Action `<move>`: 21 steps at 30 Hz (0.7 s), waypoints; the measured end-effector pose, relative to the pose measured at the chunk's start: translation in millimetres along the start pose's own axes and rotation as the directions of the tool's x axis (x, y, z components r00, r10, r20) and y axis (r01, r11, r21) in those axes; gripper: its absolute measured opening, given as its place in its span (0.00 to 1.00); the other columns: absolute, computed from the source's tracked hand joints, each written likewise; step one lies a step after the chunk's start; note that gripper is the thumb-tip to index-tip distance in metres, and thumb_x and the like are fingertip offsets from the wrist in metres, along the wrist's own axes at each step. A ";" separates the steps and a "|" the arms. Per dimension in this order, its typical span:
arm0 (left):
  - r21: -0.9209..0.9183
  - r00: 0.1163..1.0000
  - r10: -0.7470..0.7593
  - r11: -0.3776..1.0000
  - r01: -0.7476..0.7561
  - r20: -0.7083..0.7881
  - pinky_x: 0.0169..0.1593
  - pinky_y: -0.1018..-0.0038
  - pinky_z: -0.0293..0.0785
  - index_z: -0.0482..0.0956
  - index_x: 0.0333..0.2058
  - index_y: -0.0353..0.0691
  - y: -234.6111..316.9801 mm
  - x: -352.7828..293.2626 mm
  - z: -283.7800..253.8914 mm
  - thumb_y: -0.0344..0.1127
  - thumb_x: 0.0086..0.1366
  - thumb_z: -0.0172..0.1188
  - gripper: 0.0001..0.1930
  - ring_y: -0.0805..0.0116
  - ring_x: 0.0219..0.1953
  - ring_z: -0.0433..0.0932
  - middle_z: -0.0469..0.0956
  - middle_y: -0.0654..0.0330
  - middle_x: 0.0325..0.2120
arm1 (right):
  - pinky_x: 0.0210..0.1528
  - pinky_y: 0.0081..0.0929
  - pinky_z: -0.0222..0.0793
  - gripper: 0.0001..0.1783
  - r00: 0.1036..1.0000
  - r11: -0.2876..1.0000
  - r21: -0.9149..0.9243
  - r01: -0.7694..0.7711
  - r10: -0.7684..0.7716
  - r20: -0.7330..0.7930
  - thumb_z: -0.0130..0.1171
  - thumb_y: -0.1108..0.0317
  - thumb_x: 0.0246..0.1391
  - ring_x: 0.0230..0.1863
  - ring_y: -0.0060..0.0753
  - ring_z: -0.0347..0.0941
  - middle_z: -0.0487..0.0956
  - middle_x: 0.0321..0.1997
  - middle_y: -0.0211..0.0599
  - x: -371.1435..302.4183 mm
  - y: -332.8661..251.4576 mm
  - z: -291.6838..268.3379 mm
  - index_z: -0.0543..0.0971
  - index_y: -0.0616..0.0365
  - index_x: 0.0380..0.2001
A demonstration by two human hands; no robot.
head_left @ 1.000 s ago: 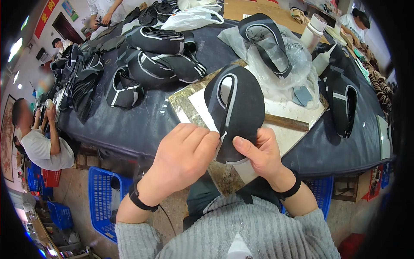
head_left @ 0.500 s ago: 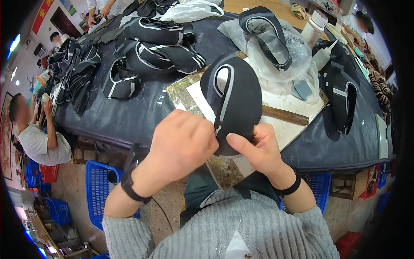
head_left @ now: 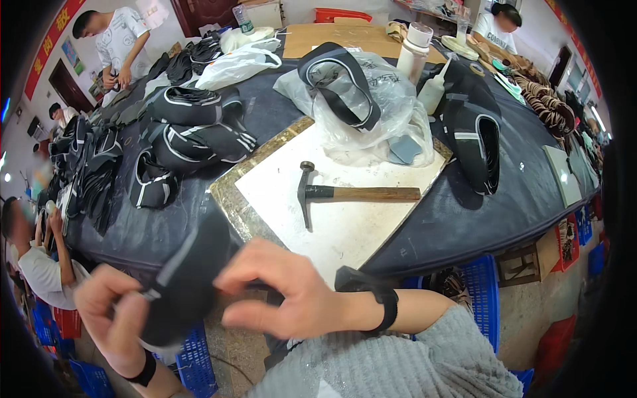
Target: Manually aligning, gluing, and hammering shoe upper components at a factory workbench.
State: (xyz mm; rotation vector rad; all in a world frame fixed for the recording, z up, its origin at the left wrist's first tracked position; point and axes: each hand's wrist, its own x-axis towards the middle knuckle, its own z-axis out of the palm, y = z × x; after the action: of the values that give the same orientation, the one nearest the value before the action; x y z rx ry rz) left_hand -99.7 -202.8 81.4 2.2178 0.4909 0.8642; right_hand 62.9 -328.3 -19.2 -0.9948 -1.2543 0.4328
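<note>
A black shoe upper (head_left: 189, 282) with pale grey piping is at the lower left, off the table's front edge and smeared by motion. My left hand (head_left: 116, 315) pinches its left side between thumb and fingers. My right hand (head_left: 279, 288) is just right of the upper, thumb and fingers apart. Its fingertips come close to the upper's edge; whether they touch, I cannot tell. A hammer (head_left: 358, 193) with a wooden handle lies on the white-topped board (head_left: 285, 219) beyond my hands.
Stacked black uppers (head_left: 189, 129) stand at the left. A clear plastic bag (head_left: 358, 132) bears another upper (head_left: 345, 83). Right of it are a white bottle (head_left: 415, 50), a squeeze bottle (head_left: 432, 93) and more uppers (head_left: 476, 139). Blue baskets (head_left: 481, 292) stand below. Other people work around the table.
The upper has moved from over the board to the lower left. My right hand has let go of it and my left hand grips its side. The hammer is now uncovered.
</note>
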 end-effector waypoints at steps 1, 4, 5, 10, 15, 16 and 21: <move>0.059 0.988 0.046 0.997 -0.055 0.147 0.29 0.81 0.64 0.78 0.26 0.33 3.0 -10.9 -6.8 0.27 0.52 0.60 0.03 0.79 0.24 0.72 0.77 0.61 0.20 | 0.50 0.33 0.71 0.28 0.968 0.969 -0.051 0.243 -0.245 -0.047 0.71 0.64 0.51 0.47 0.38 0.76 0.78 0.48 0.43 4.3 -1.4 7.9 0.75 0.64 0.53; 0.053 0.951 -0.125 0.992 0.115 0.283 0.30 0.78 0.71 0.79 0.28 0.30 -6.2 -48.2 5.1 0.22 0.54 0.63 0.03 0.77 0.26 0.79 0.80 0.56 0.21 | 0.53 0.40 0.70 0.43 0.977 0.994 0.077 0.071 -0.085 0.195 0.74 0.60 0.45 0.51 0.51 0.73 0.76 0.52 0.47 0.0 -9.2 35.0 0.66 0.62 0.62; 0.071 0.919 -0.213 0.977 0.201 0.331 0.30 0.79 0.71 0.79 0.29 0.30 -9.9 -55.8 6.3 0.22 0.55 0.64 0.04 0.78 0.27 0.79 0.81 0.57 0.22 | 0.50 0.35 0.71 0.38 0.941 0.982 0.132 -0.133 0.084 0.327 0.71 0.60 0.49 0.48 0.45 0.76 0.78 0.48 0.46 -8.0 -8.3 32.3 0.67 0.58 0.61; -0.343 0.704 -0.404 0.663 0.666 0.584 0.42 0.79 0.72 0.71 0.46 0.34 -20.5 -92.9 23.0 0.25 0.59 0.66 0.17 0.79 0.39 0.76 0.79 0.62 0.34 | 0.42 0.26 0.72 0.19 0.761 0.821 0.095 -0.564 0.471 0.446 0.65 0.62 0.57 0.41 0.28 0.79 0.81 0.40 0.42 -66.1 -5.5 14.2 0.75 0.60 0.49; -0.301 0.776 -0.210 0.837 0.457 0.595 0.41 0.79 0.72 0.74 0.44 0.34 -66.9 -114.2 95.9 0.27 0.59 0.68 0.16 0.80 0.37 0.73 0.77 0.65 0.33 | 0.37 0.25 0.71 0.13 0.710 0.750 -0.268 -0.605 0.660 0.245 0.62 0.69 0.58 0.33 0.22 0.77 0.82 0.31 0.37 -111.0 1.5 -33.1 0.74 0.62 0.44; -0.256 0.771 -0.210 0.863 0.435 0.602 0.40 0.78 0.72 0.75 0.42 0.33 -76.9 -112.6 109.3 0.28 0.59 0.69 0.15 0.79 0.36 0.74 0.78 0.64 0.33 | 0.36 0.25 0.71 0.13 0.729 0.745 -0.226 -0.627 0.664 0.167 0.62 0.70 0.57 0.31 0.24 0.77 0.81 0.29 0.37 -116.4 4.6 -37.9 0.74 0.62 0.43; -0.178 0.884 0.048 0.983 0.040 0.466 0.38 0.68 0.75 0.77 0.38 0.33 -95.2 -94.2 143.6 0.30 0.55 0.70 0.14 0.55 0.34 0.79 0.76 0.52 0.32 | 0.35 0.35 0.70 0.11 0.882 0.770 -0.529 -0.357 0.465 0.081 0.63 0.72 0.54 0.30 0.45 0.77 0.78 0.29 0.44 -122.3 25.2 -59.6 0.73 0.59 0.39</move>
State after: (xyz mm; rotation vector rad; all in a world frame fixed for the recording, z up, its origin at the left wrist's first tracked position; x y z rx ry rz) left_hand -74.1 -257.4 -105.5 2.1550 0.1641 0.3291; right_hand 86.6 -429.8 -110.2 -1.7341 -1.3664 0.5780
